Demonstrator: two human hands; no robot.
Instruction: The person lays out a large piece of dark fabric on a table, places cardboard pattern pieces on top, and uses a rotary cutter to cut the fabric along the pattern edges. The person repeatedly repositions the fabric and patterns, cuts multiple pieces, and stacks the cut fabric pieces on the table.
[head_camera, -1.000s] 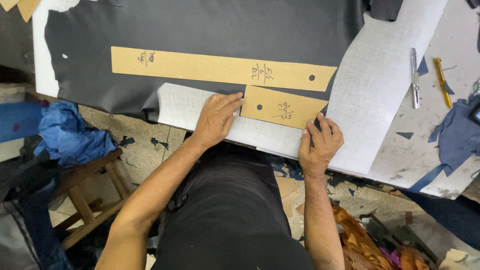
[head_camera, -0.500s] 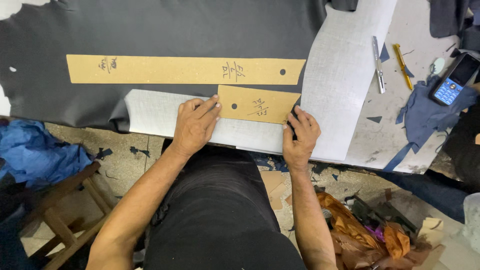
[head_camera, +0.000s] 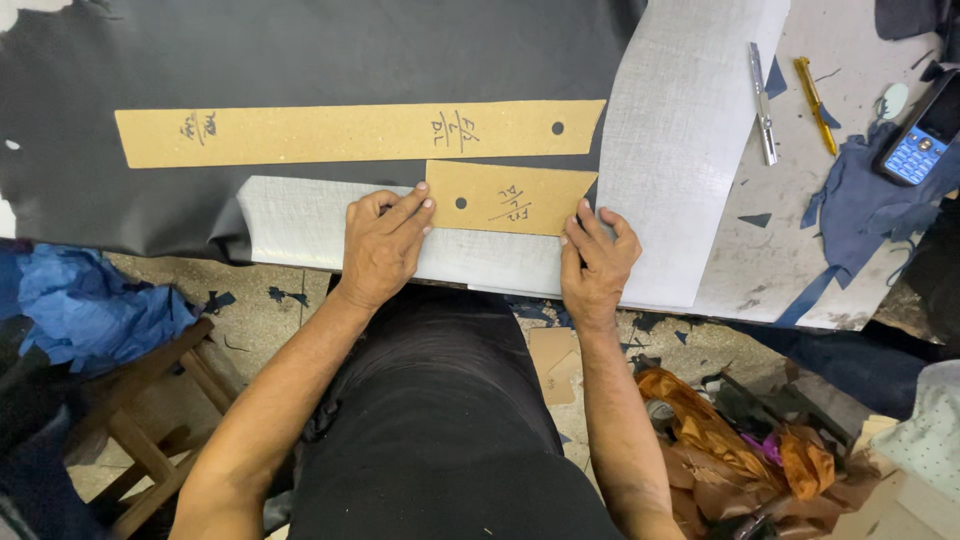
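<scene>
short template (head_camera: 510, 198) before long template (head_camera: 350, 133)

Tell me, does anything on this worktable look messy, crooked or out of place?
Mostly tidy. Both hands, left and right, press the short cardboard template flat, lying just below the long template. Only oddities: blue fabric scraps strewn on the table's right side, and the grey sheet hanging over the edge.

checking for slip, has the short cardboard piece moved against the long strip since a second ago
No. The short cardboard piece keeps its place just under the long strip, below its right part.
</scene>
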